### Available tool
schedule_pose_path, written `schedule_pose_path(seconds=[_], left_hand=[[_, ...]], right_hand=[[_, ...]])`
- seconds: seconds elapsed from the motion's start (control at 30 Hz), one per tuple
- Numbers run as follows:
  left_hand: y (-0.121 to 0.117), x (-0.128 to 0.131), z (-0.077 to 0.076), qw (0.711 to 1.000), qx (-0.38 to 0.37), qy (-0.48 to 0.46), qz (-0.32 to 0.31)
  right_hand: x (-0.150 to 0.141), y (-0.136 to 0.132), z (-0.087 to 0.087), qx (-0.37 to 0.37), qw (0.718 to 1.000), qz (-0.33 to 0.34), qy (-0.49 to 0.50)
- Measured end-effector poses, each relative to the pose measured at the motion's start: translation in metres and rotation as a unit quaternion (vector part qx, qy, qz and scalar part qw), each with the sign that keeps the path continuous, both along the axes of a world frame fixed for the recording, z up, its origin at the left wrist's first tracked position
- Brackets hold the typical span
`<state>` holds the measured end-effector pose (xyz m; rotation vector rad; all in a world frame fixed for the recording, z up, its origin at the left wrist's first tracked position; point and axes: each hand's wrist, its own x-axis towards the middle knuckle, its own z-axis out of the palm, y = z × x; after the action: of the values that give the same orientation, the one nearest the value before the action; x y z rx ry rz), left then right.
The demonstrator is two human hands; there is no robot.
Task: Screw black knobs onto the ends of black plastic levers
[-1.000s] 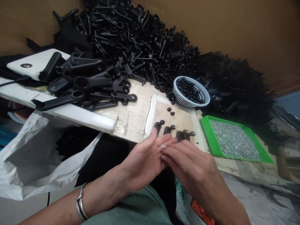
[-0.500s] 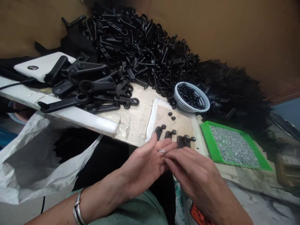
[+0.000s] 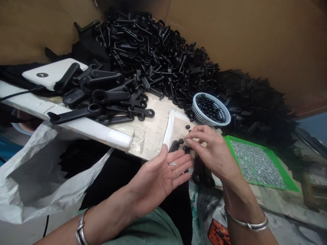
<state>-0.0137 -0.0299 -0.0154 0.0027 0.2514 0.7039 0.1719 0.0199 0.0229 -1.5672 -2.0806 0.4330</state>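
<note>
My left hand (image 3: 160, 172) lies palm up at the bench's front edge, fingers spread, with small metal screws (image 3: 172, 164) resting on the fingers. My right hand (image 3: 213, 151) reaches over the wooden board (image 3: 178, 127), thumb and forefinger pinched at the top of a small black handle part (image 3: 176, 144) standing there. What the pinch holds is too small to make out. Other black handle parts are mostly hidden under this hand. Two loose black knobs (image 3: 188, 127) lie further back on the board.
A white basket (image 3: 198, 114) of black knobs sits behind the board. A green tray (image 3: 258, 161) of silver screws is to the right. Large black crank arms (image 3: 102, 98) and a heap of black parts (image 3: 158, 51) fill the back. A white sack (image 3: 38, 166) hangs left.
My right hand left the left palm and moved up and forward onto the handle parts on the board. The left hand opened flatter, palm up, screws still on it.
</note>
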Motion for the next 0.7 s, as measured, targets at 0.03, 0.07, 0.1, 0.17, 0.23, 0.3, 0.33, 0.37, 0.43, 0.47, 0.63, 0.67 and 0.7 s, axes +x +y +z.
schedule_pose_path(seconds=[0.03, 0.07, 0.1, 0.17, 0.23, 0.3, 0.33, 0.37, 0.43, 0.47, 0.63, 0.67, 0.7], left_hand=[[0.0, 0.0, 0.0, 1.0, -0.002, -0.001, 0.0], [0.001, 0.0, -0.001, 1.0, -0.004, 0.0, -0.001], [0.001, 0.0, -0.001, 1.0, -0.006, 0.002, -0.001], [0.002, 0.0, -0.002, 1.0, -0.007, 0.006, -0.003], [0.002, 0.0, -0.002, 1.0, -0.009, 0.01, -0.005], [0.001, 0.001, -0.002, 1.0, -0.009, 0.014, -0.004], [0.001, 0.001, -0.002, 1.0, -0.008, 0.016, -0.004], [0.001, 0.001, -0.002, 1.0, -0.007, 0.018, -0.002], [0.001, 0.002, -0.002, 1.0, -0.006, 0.022, 0.001], [0.001, 0.001, -0.002, 1.0, -0.007, 0.025, 0.0], [0.002, 0.0, 0.001, 0.999, -0.012, 0.041, -0.012], [0.002, 0.0, 0.003, 0.999, -0.013, 0.05, -0.016], [0.002, 0.001, 0.005, 0.998, -0.014, 0.065, -0.022]], right_hand=[[0.0, 0.001, -0.001, -0.007, 1.0, -0.002, 0.002], [0.0, 0.001, -0.001, -0.015, 1.0, -0.003, 0.004], [0.001, 0.001, -0.002, -0.023, 1.0, -0.004, 0.006], [0.0, 0.002, -0.003, -0.035, 0.999, -0.006, 0.007], [0.0, 0.003, -0.003, -0.041, 0.999, -0.008, 0.004], [-0.001, 0.004, -0.003, -0.043, 0.999, -0.007, 0.0], [-0.002, 0.004, -0.002, -0.042, 0.999, -0.004, -0.002], [-0.002, 0.005, -0.002, -0.039, 0.999, -0.001, -0.002], [-0.003, 0.004, 0.0, -0.025, 1.0, -0.004, 0.0], [-0.002, 0.002, 0.002, -0.01, 1.0, -0.013, 0.003], [0.017, -0.024, 0.01, 0.105, 0.989, -0.108, 0.01], [0.023, -0.034, 0.01, 0.126, 0.983, -0.131, 0.016], [0.03, -0.044, 0.009, 0.141, 0.977, -0.155, 0.025]])
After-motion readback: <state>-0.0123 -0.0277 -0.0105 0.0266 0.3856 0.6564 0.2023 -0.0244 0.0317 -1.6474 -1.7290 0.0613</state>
